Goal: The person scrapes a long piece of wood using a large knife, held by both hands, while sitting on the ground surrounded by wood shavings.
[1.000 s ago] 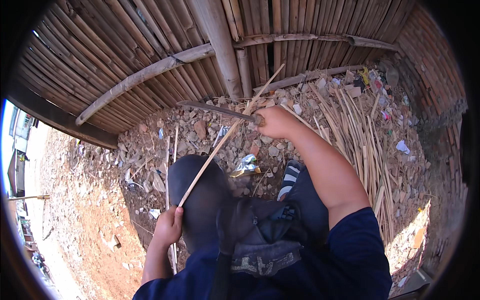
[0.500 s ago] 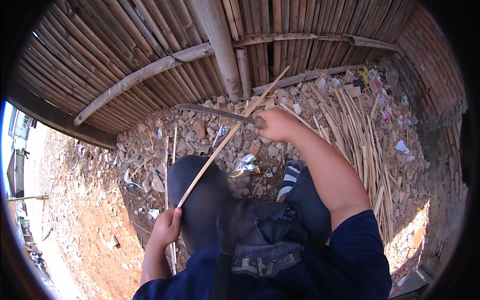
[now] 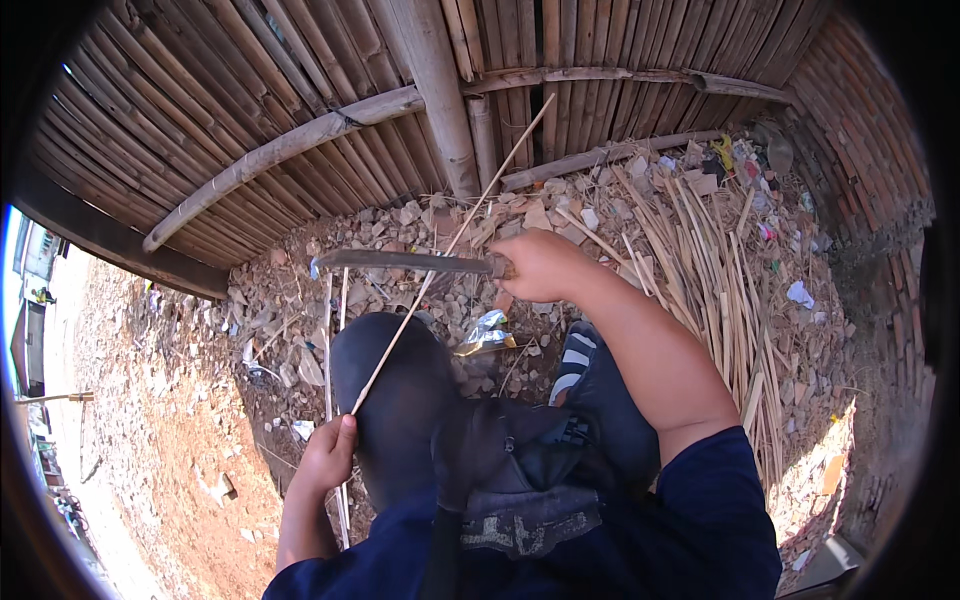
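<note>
My left hand (image 3: pixel 328 452) pinches the near end of a long thin bamboo strip (image 3: pixel 480 206), which slants up and away to the right, past my dark-clad knee (image 3: pixel 392 375). My right hand (image 3: pixel 538 264) is closed round the short handle of a machete (image 3: pixel 400 261). Its dark blade points left and crosses the strip about midway along its length; whether the edge touches the strip I cannot tell. Beyond my right arm lies a pile of split bamboo strips (image 3: pixel 715 270) on the rubble.
A bamboo wall (image 3: pixel 270 110) with a thick post (image 3: pixel 440 120) stands ahead, and a brick wall (image 3: pixel 870 130) on the right. Stones and litter cover the ground, among them a shiny foil wrapper (image 3: pixel 486 334). Two thin strips (image 3: pixel 330 370) lie left of my knee.
The machete has come left and nearer along the strip, its blade now lying more level. The strip has turned and stands a little steeper, while my left hand has barely shifted.
</note>
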Motion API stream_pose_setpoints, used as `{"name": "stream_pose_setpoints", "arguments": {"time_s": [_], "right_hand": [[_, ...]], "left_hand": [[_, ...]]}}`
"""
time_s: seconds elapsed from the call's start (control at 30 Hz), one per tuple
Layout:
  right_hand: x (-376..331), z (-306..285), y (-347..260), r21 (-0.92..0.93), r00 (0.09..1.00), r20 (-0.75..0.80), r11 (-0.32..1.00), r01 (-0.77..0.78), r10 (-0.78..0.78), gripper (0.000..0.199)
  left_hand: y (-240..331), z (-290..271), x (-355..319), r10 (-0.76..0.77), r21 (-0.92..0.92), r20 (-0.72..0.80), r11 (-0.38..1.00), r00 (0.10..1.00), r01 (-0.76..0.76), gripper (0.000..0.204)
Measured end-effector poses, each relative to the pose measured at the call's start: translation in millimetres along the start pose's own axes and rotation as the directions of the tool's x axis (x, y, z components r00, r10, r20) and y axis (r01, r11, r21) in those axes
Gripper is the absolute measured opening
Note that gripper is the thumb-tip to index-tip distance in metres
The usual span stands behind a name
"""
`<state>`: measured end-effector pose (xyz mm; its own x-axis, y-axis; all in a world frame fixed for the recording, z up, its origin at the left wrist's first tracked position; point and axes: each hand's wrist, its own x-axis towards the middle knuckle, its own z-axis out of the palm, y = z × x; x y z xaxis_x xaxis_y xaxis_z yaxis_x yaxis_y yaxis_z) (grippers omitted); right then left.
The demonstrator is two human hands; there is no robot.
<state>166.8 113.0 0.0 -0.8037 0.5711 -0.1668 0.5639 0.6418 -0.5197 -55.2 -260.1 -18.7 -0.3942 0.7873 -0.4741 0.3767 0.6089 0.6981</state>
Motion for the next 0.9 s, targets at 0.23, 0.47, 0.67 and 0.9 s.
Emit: {"name": "stream_pose_setpoints", "arguments": {"time_s": [0.23,0.47,0.67,0.9], "right_hand": [[14,-4,18,0.02,0.998,0.063,1.0,-0.006,0.005,0.043],[0,-2,-8,-0.079,0.997,0.076,0.996,0.033,-0.027,0.042],[4,3,6,-0.152,0.996,0.089,0.987,0.042,-0.029,0.035],[9,17,-1,-0.045,0.992,0.112,0.997,0.065,-0.06,0.032]], "left_hand": [[-11,-1,6,-0.009,-0.088,-0.003,0.996,1.0,0.008,0.058],[11,17,-7,0.037,0.169,-0.18,0.986,0.983,-0.006,0.053],[23,35,-10,0.192,0.449,-0.347,0.893,0.918,-0.017,0.042],[12,31,-9,0.213,0.425,-0.327,0.903,0.921,-0.058,0.04]]}}
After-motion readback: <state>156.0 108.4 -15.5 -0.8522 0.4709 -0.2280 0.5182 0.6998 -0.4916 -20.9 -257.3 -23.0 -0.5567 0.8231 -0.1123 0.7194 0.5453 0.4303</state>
